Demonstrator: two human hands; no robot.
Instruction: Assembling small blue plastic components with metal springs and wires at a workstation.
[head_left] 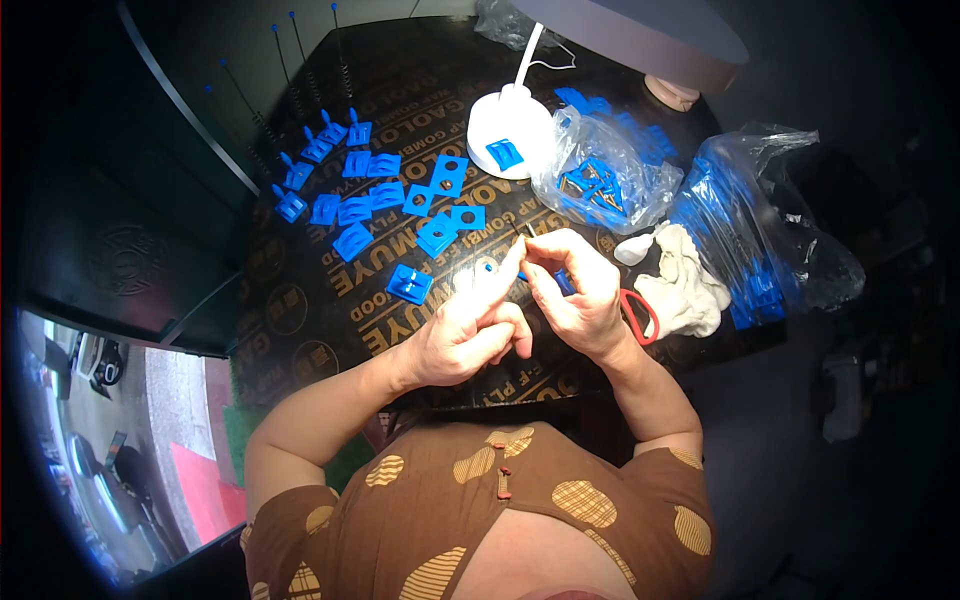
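Observation:
My right hand (pixel 580 295) has thumb and forefinger pinched together, with a short, thin dark piece (pixel 530 229) showing at the tips. Against those fingertips rests the extended forefinger of my left hand (pixel 470 335); its other fingers are curled. Whether my left hand also grips something is hidden. Small bits of blue plastic show behind both hands. Just left of them lies a single blue plastic piece (pixel 409 284). Farther off are flat blue pieces with round holes (pixel 449 175) and several raised blue pieces (pixel 354 210).
At the far left, thin rods with springs and blue tips (pixel 345 75) rise from the table (pixel 390 90). A white lamp base (pixel 495 125) bears a blue piece. To the right are an open clear bag (pixel 640 185), a larger bag (pixel 770 215), a white cloth (pixel 690 280) and a red handle loop (pixel 640 335).

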